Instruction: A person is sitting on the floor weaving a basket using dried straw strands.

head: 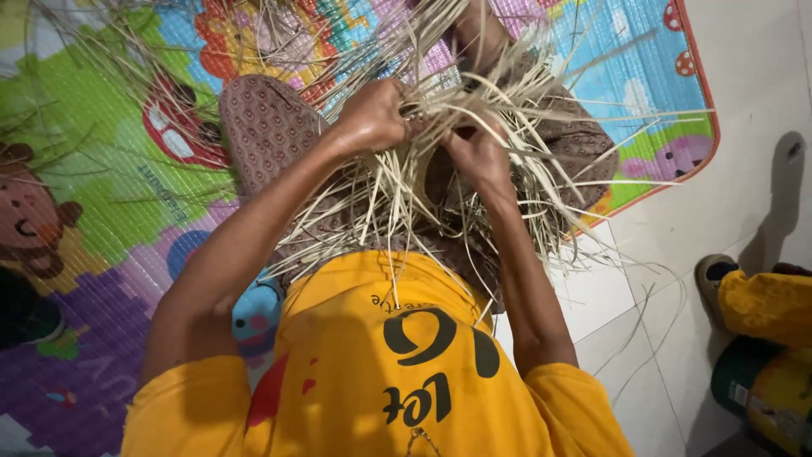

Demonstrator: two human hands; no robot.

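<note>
Left hand: the left hand (pixel 372 114) is closed tight around a gathered bunch of the pale straw strips (pixel 440 127), fingers curled over and pressing it down.

Right hand: the right hand (pixel 478 156) sits just beside the left hand, on the far side of the same bunch, its fingers pinched on a few strips at the knot of the weave.

Straw strips: held between both hands over the lap; from the grip the loose ends fan out in every direction, some trailing down toward the yellow shirt (pixel 381 364), others shooting away past the hands.

In the way: crossing strips lie over the right hand's fingers and hide the fingertips, so just which strips they hold cannot be told.

Under the grip: legs in brown patterned trousers (pixel 266 127), the left knee raised just beside the left hand.

Around: a bright play mat (pixel 101 195) with cartoon animals lies below and beyond the hands, thin stray strips scattered over it. Past the right hand the mat ends at a pale tiled floor (pixel 744 169). Well apart, at the far right edge, lies a yellow and green bundle (pixel 761 338).
</note>
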